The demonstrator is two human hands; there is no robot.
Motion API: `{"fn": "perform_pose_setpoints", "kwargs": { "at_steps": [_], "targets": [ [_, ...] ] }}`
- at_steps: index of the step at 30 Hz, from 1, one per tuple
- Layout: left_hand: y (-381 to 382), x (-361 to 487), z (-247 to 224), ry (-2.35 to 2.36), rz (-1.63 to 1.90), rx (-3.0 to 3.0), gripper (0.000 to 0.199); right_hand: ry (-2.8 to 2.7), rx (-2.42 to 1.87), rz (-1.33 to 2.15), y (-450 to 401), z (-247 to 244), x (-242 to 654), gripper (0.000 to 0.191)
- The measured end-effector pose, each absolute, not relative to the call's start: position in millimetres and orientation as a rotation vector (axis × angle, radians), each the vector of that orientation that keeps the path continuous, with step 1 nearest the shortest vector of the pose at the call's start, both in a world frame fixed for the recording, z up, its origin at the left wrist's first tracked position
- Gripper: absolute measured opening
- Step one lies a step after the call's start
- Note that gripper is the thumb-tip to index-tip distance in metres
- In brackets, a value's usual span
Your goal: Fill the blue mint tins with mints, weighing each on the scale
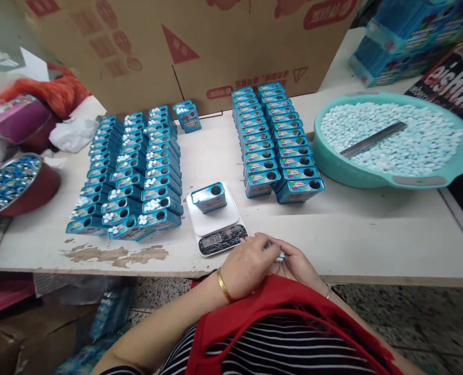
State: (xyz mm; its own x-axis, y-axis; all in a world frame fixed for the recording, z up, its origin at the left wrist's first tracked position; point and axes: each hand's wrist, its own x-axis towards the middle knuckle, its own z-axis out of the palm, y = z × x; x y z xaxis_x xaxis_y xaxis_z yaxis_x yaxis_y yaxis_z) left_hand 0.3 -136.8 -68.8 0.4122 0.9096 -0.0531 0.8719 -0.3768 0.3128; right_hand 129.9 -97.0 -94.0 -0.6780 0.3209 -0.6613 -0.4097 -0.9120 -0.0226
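Observation:
Both hands meet at the table's front edge, right of the scale. My left hand [245, 265], with a gold bracelet, has its fingers bent together over my right palm; what they pinch is hidden. My right hand [300, 268] is cupped around a few pale candies [280, 257]. On the white plate of the digital scale [214, 221] stands a blue box [208, 199] with a round opening on top and some white candies at its left end. The scale's display is lit, its digits unclear.
Rows of blue boxes topped with candies [157, 179] stand left, more boxes [276, 140] right of centre. A turquoise basin [352, 174] of pale candies holds a metal bar [374, 139]. A large carton [145, 47] stands behind; a red bowl [39, 187] is at left.

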Motion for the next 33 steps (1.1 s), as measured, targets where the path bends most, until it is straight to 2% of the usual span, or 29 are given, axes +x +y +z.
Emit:
{"fn": "perform_pose_setpoints", "kwargs": {
  "at_steps": [4, 10, 13, 19, 25, 29, 33],
  "targets": [
    [-136.3, -0.9, -73.3, 1.557, 0.239, 2.368, 0.016, 0.223, -0.983, 2.554, -97.0, -94.4, 128.0, 0.007],
    [-135.7, -8.5, -75.0, 1.576, 0.227, 2.422, 0.013, 0.238, -0.991, 2.605, -96.1, -92.9, 119.7, 0.02],
    [-132.6, -19.4, -70.7, 1.584, 0.272, 2.42, 0.011, 0.195, -0.879, 2.595, -91.3, -89.2, 108.4, 0.02],
    [-118.0, -52.3, -47.3, 1.573, 0.636, 2.334, 0.011, 0.099, -0.686, 2.485, -72.8, -69.8, 73.9, 0.019],
    [-96.4, -87.5, -21.1, 1.65, 0.954, 2.23, 0.008, 0.121, -0.74, 2.415, -61.7, -53.5, 56.8, 0.023],
    [-77.6, -110.1, -19.2, 1.844, 0.869, 2.244, 0.008, 0.12, -0.823, 2.416, -58.5, -52.2, 58.5, 0.019],
    [-68.7, -120.8, -15.8, 1.849, 0.745, 2.241, 0.008, 0.111, -0.842, 2.398, -56.4, -54.3, 63.1, 0.021]
  ]
}}
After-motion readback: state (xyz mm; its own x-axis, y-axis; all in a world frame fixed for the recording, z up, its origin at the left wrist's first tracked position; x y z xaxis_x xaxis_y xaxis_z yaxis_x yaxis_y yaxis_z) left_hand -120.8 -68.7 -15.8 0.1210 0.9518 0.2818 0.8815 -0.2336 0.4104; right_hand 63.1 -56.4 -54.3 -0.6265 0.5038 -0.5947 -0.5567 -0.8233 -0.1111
